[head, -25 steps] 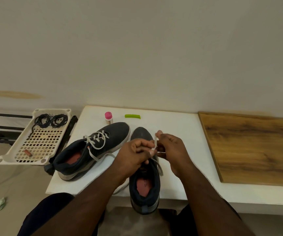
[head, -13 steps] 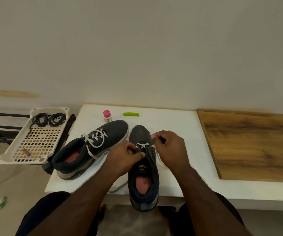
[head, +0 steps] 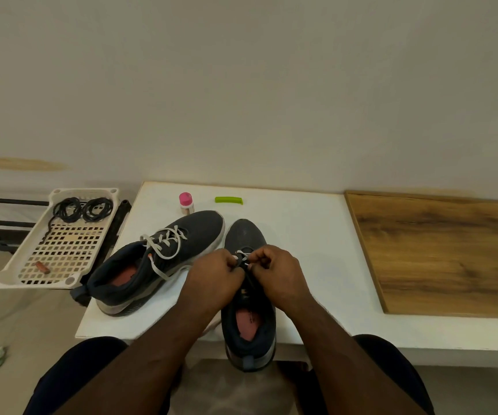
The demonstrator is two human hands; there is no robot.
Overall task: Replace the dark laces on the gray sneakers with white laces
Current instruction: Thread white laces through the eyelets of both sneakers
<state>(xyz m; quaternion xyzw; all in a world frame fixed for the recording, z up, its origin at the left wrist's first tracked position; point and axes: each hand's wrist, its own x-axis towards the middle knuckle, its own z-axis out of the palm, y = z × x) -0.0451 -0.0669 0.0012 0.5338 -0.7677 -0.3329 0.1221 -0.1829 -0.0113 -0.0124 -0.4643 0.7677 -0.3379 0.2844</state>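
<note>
While the near sneaker (head: pixel 249 313) lies heel toward the person, overhanging the near edge of the white table (head: pixel 307 235), both hands meet over its eyelets: the left hand (head: pixel 212 283) and the right hand (head: pixel 277 275), fingers curled, each pinch the white lace (head: pixel 241 258). Left of it, the second sneaker (head: pixel 164 259) lies angled, already white-laced. Farther left, a perforated tray (head: pixel 17 277) holds the coiled dark laces (head: pixel 81 208).

White rectangular table (head: pixel 301 223) before me: two gray sneakers (head: pixel 164 259) near-left, pink-capped bottle (head: pixel 186 202), green clip (head: pixel 228 200) far, wooden board (head: pixel 451 253) right.
</note>
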